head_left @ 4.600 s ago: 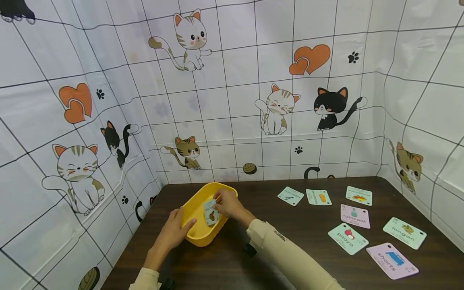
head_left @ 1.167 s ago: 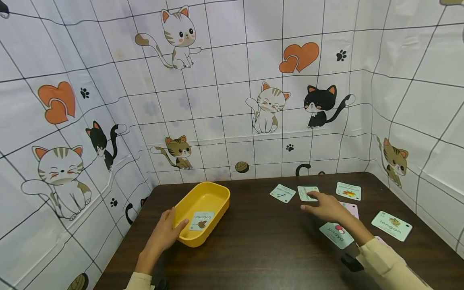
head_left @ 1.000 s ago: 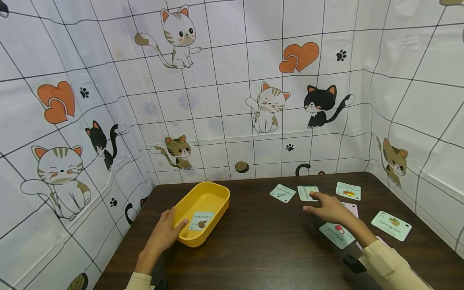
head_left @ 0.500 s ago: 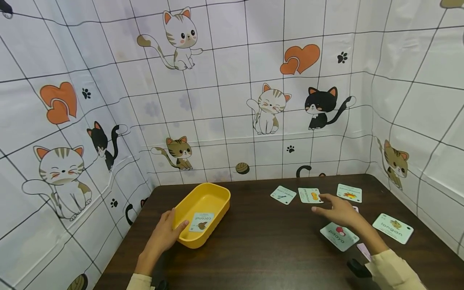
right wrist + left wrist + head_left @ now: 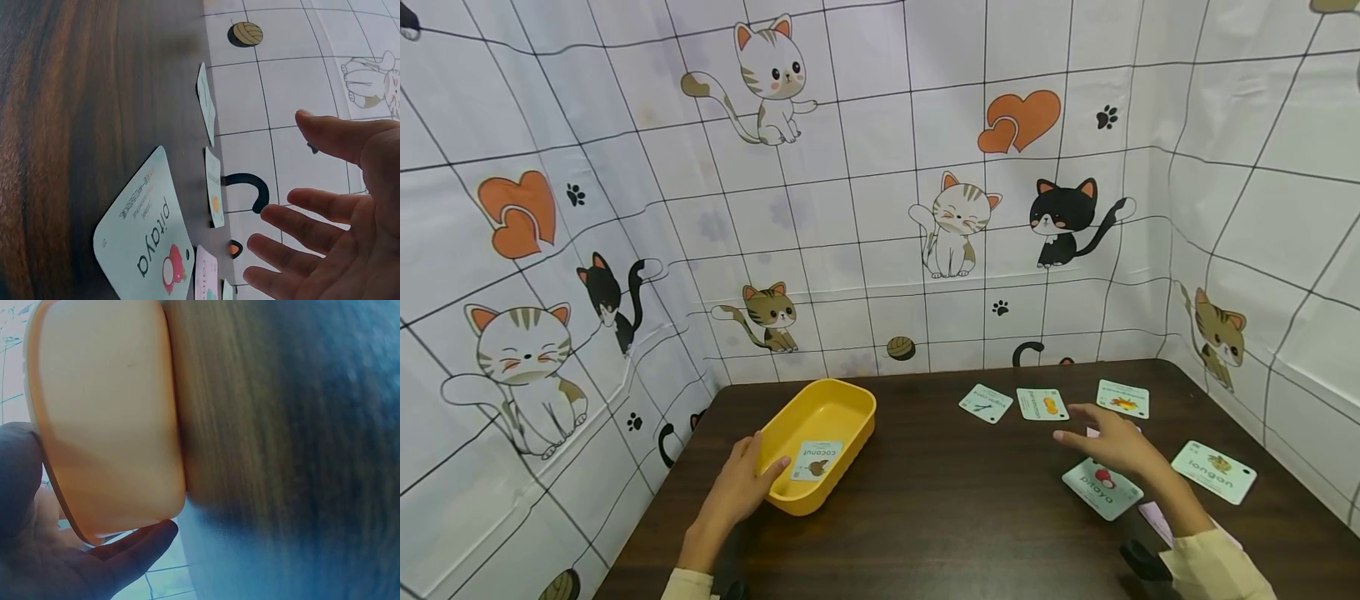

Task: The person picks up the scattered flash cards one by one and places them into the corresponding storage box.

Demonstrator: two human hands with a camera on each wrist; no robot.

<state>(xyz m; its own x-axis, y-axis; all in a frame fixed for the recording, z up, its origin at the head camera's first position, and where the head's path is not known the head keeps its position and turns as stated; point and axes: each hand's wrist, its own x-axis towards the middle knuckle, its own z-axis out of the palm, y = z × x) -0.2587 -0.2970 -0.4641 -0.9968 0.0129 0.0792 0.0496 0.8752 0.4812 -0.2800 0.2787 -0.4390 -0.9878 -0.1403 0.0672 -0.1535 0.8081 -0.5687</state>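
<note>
At the left, my left hand (image 5: 736,483) holds the near-left rim of a yellow plastic tray (image 5: 863,433), thumb over the edge and fingers along the outside. The left wrist view shows the tray's outer wall (image 5: 112,412) between thumb and fingers. A coconut flashcard (image 5: 816,460) lies inside it. Over on the right, my right hand (image 5: 1116,442) hovers with spread fingers and nothing in them, above the partly covered pink raincoat card (image 5: 1092,432). The pitaya card (image 5: 1102,489) lies just nearer than this hand. A card with an orange-yellow picture (image 5: 1042,405) lies just beyond the fingertips.
Other cards lie on the dark wooden table (image 5: 940,500): a green one (image 5: 987,403) at the back, another (image 5: 1123,399) at back right, longan (image 5: 1214,472) at right. A pink card (image 5: 1156,522) is partly under the right forearm. A cat-print sheet (image 5: 880,208) surrounds the table.
Earlier my right hand held the coconut card in the tray; now the card lies there. That hand moved right to the cards and lately drifted slightly further right. The left hand stays on the tray.
</note>
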